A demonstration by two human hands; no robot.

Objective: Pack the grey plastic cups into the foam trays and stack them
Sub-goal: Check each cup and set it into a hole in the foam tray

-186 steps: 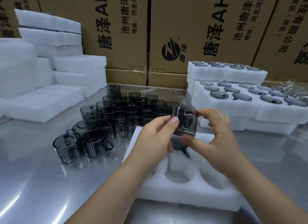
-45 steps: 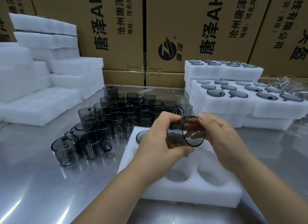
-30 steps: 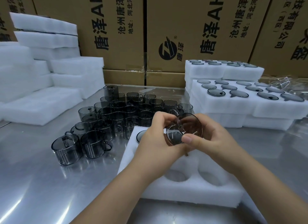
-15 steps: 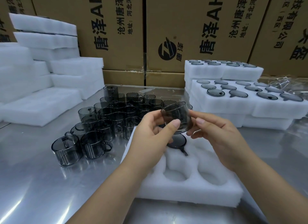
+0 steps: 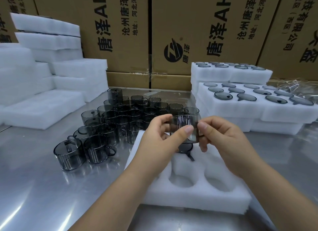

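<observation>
Translucent grey plastic cup [image 5: 184, 127] upright in air above far end of white foam tray [image 5: 197, 198] on steel bench [image 5: 43, 187]. left hand [image 5: 160, 139] and right hand [image 5: 223, 141] both pinch cup wall, fingers [image 5: 188, 128] curled on it. Second grey cup [image 5: 185, 148] seated in tray pocket just below. Cluster of loose grey cups [image 5: 120, 120] left of tray; stack of filled foam trays [image 5: 258, 113] at right.

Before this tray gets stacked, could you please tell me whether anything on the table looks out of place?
One grey cup at the back left of the loose cups stands higher than its neighbours, apparently perched on another. The held cup looks intact.
</observation>
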